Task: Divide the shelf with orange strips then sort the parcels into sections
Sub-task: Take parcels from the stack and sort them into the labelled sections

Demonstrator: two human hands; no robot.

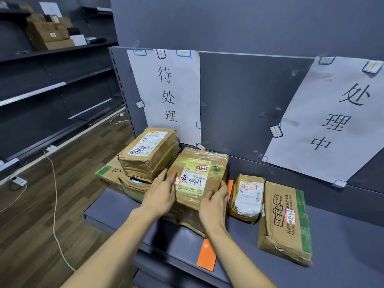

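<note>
A taped brown parcel [197, 173] with a yellow-green label sits on the grey shelf [116, 206], left of an orange strip [206, 255]. My left hand [161, 192] presses its left side and my right hand [214, 202] its right front corner, so both hold it. The strip runs front to back and shows again behind the parcel. Further left, a parcel [148, 151] is stacked on two flatter boxes [111, 175]. Right of the strip lie a small padded parcel [248, 195] and a long flat carton [285, 221].
Two white paper signs hang on the back panel, one [166, 94] above the left section and one [330, 117] above the right. More shelving with boxes [49, 32] stands at the far left. A cable [55, 204] trails over the wooden floor.
</note>
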